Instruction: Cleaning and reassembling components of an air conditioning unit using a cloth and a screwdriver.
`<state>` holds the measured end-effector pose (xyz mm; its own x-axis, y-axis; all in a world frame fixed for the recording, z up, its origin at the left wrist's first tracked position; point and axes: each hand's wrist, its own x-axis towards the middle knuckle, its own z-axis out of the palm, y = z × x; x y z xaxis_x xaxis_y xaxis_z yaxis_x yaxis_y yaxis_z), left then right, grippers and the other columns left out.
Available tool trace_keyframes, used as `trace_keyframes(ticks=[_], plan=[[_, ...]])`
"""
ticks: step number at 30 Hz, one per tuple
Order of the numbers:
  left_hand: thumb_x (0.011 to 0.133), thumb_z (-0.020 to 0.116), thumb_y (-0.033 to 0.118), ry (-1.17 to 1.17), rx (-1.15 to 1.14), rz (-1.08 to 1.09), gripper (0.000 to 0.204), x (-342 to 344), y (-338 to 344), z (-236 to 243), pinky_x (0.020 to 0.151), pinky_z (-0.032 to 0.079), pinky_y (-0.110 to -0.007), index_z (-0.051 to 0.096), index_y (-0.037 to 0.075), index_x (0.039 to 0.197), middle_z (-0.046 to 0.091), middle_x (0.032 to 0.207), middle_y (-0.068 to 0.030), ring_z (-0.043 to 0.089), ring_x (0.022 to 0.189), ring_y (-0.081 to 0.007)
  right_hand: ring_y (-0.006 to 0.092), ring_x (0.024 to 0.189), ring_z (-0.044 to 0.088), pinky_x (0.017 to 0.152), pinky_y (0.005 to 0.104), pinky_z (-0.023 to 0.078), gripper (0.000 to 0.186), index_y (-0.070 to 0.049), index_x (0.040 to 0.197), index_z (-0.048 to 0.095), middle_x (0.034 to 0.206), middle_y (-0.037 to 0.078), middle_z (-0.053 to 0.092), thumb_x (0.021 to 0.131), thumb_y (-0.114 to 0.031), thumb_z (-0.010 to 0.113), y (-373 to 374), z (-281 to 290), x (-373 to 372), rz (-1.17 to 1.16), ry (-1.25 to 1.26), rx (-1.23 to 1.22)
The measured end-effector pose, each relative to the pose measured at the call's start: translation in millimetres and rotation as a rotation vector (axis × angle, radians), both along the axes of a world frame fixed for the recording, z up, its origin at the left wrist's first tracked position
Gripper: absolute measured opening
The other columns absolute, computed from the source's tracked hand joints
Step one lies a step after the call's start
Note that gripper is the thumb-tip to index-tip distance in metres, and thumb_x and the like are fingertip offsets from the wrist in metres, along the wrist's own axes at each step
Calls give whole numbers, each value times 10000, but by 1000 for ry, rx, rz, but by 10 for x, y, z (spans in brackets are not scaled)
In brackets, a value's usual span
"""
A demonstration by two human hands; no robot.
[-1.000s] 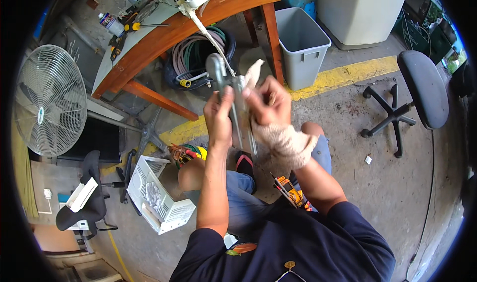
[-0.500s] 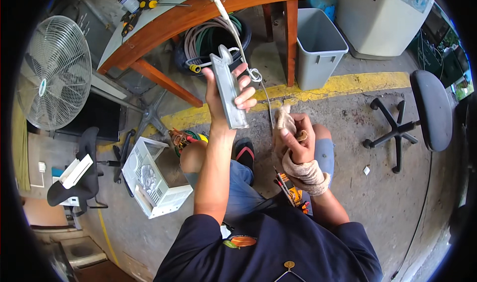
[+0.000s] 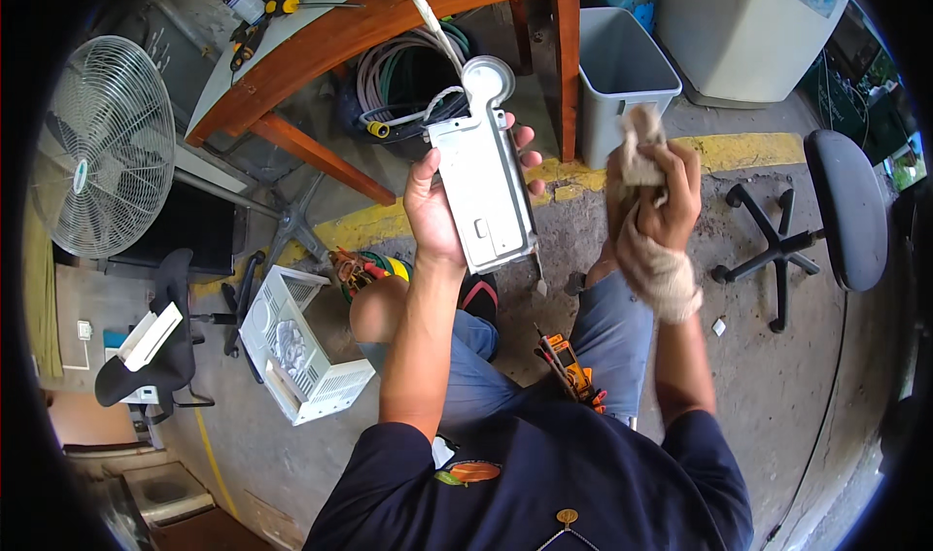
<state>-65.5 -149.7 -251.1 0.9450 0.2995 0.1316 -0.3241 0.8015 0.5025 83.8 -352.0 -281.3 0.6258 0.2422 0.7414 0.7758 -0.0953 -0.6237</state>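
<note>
My left hand point(image 3: 433, 211) grips a flat, silvery metal housing point(image 3: 481, 187) by its long edges, thumb on one side and fingertips on the other. Its broad face is turned up toward me, and a round cup-like end sticks out at the top. A pale cable point(image 3: 442, 102) runs beside that end. Off to the right, my right hand point(image 3: 671, 196) is closed on a beige rag point(image 3: 641, 157), part of which wraps round the wrist. The rag is slightly blurred and apart from the housing. An orange multimeter point(image 3: 567, 361) rests by my right thigh.
A white vented metal casing point(image 3: 321, 396) lies on the floor at left, near a standing fan point(image 3: 102, 148). Ahead stand a wooden-edged table point(image 3: 389, 41) with coiled hoses point(image 3: 398, 65) beneath and a grey bin point(image 3: 632, 114). A black swivel chair point(image 3: 846, 211) is at right.
The housing has turned from edge-on to face-up in my left hand. My right hand with the rag has moved right and away from me, uncovering more of the multimeter.
</note>
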Motion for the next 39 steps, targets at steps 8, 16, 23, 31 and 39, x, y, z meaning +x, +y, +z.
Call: trace_keyframes(ticks=[8,16,23,31,39], plan=[[1053,446,684,-43,-76,-94,840,-65,-93,-23,986,555,-596,416,40,1593,590,1452,-242,652,1228,-390,250,783,641,694,359,546,339,-43,1133,748,1031,72,678,817,18,644,-1107,-375,1642,-47,-9,-1056],[1069,424,693,53,34,33,839,-54,-90,-101,1004,557,-581,387,66,1624,584,1477,-225,647,1264,-372,197,870,679,736,294,545,303,0,1173,724,1144,145,740,902,13,588,-1048,-27,1218,34,854,-766],[1124,366,602,97,307,222,746,31,-149,-204,1093,508,-461,381,52,1628,575,1505,-212,621,1315,-324,188,913,636,859,310,515,309,14,1230,662,1081,137,687,942,-91,621,-353,83,305,633,849,54],[1155,320,483,113,813,512,692,75,-237,-363,1149,432,-395,349,-10,1640,521,1574,-207,565,1377,-303,224,1065,605,876,337,508,352,-24,1337,608,1288,120,619,988,-72,603,814,149,-522,637,730,27],[1142,344,448,123,1073,662,681,17,-234,-252,1144,430,-407,377,-33,1624,512,1581,-213,568,1365,-307,238,751,573,645,326,481,270,-13,1160,639,968,120,600,894,16,671,1131,192,-665,227,162,131]])
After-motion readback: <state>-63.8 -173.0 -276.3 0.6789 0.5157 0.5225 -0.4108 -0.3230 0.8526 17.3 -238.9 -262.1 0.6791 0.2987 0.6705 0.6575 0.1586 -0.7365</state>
